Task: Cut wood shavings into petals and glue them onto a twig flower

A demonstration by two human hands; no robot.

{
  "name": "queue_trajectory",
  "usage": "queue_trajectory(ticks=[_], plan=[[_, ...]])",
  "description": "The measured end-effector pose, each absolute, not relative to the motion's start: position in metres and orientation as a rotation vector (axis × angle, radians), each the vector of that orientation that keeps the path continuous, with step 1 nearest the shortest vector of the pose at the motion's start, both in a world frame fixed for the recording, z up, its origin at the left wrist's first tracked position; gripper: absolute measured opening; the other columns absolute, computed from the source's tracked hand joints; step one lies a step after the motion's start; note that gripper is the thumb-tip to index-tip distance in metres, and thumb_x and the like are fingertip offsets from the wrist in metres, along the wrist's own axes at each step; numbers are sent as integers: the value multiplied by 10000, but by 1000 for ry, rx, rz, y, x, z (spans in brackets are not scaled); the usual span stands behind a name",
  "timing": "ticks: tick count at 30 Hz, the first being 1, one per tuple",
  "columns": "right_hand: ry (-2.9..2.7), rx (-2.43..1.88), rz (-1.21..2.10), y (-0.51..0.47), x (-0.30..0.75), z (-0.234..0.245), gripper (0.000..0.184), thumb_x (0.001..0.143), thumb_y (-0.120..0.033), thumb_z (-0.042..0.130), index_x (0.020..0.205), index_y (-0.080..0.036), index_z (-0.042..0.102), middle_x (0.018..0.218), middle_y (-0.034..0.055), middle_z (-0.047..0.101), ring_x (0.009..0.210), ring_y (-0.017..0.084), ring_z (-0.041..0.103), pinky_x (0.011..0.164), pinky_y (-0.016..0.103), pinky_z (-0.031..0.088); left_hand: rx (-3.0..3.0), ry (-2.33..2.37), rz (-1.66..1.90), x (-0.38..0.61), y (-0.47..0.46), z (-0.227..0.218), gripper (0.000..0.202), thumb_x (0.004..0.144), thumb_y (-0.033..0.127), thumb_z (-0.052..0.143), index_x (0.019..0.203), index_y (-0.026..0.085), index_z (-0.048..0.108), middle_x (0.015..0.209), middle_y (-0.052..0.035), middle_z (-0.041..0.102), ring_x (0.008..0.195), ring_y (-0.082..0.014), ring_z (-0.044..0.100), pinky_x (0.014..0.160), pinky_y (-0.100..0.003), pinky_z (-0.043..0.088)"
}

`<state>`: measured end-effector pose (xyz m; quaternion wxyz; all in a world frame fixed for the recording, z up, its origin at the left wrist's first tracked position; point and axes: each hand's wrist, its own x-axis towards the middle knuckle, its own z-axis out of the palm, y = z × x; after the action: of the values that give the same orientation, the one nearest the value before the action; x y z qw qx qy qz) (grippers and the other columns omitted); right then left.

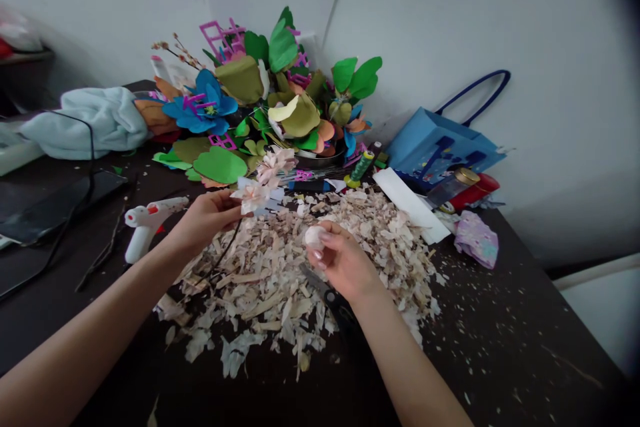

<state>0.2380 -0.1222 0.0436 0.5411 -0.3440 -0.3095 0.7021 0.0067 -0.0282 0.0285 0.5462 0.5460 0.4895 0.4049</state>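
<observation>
My left hand (213, 217) is closed on a dark twig bearing pale pink artificial blossoms (255, 195), held over the left part of a heap of scraps. In my right hand (345, 260), the fingers pinch a small, rounded whitish piece (315, 237) whose kind I cannot make out. Beneath both hands spreads the heap of pale, torn flakes (270, 280). Scissors (333, 297) with dark handles lie on the heap, partly covered by my right hand and forearm. Left of my left hand rests a white glue gun (150, 220).
Behind the heap stand large green, olive and blue artificial flowers (295, 113). A blue bag (440, 143), a white strip (413, 205) and a green thread spool (360, 169) are at the back right. A light blue cloth (95, 123) and a black cable (90, 173) lie at the left.
</observation>
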Motion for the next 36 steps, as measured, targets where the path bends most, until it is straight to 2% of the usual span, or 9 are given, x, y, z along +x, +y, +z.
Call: queue_trajectory(ticks=[4, 10, 15, 18, 26, 30, 36], plan=[[-734, -807, 1664, -124, 234, 44, 109, 674, -256, 729, 650, -210, 633, 552, -35, 510, 496, 85, 368, 465, 235, 240, 1210, 1056, 945, 12, -39, 32, 299, 546, 294, 801, 756, 167, 630, 671, -24, 642, 464, -62, 397, 415, -195, 277], [-718, -824, 1624, -125, 229, 40, 100, 666, -244, 735, 649, -207, 643, 544, -33, 509, 514, 90, 385, 453, 223, 246, 1251, 937, 862, 13, -49, 30, 239, 642, 260, 762, 837, 167, 659, 594, 43, 514, 478, -61, 385, 434, -183, 313], [-712, -857, 1633, -126, 227, 41, 128, 653, -257, 752, 633, -204, 637, 535, -36, 505, 509, 85, 379, 451, 217, 249, 1299, 908, 812, 12, -54, 26, 172, 695, 294, 720, 784, 172, 638, 602, 36, 508, 480, -70, 403, 448, -192, 332], [-704, -871, 1627, -126, 225, 41, 151, 645, -267, 763, 610, -198, 634, 529, -37, 502, 503, 80, 372, 448, 212, 246, 1298, 880, 794, 12, -57, 25, 186, 699, 314, 730, 771, 176, 629, 628, 31, 517, 496, -69, 409, 471, -194, 348], [-728, -913, 1579, -125, 221, 36, 148, 664, -269, 751, 606, -196, 635, 534, -33, 497, 508, 87, 374, 439, 218, 246, 1168, 825, 752, 16, -62, 31, 270, 643, 338, 767, 813, 175, 637, 631, 34, 512, 484, -61, 344, 438, -194, 275], [-739, -903, 1572, -127, 220, 35, 139, 683, -262, 741, 606, -198, 644, 539, -30, 511, 503, 85, 369, 447, 219, 255, 1126, 813, 738, 18, -64, 34, 293, 629, 361, 781, 777, 173, 613, 614, 40, 508, 472, -53, 343, 435, -191, 255], [-757, -912, 1542, -128, 219, 33, 112, 699, -259, 729, 633, -202, 658, 546, -29, 519, 506, 91, 372, 454, 226, 261, 1201, 861, 717, 19, -67, 36, 296, 669, 400, 740, 825, 174, 628, 597, 40, 486, 477, -68, 347, 419, -193, 241]])
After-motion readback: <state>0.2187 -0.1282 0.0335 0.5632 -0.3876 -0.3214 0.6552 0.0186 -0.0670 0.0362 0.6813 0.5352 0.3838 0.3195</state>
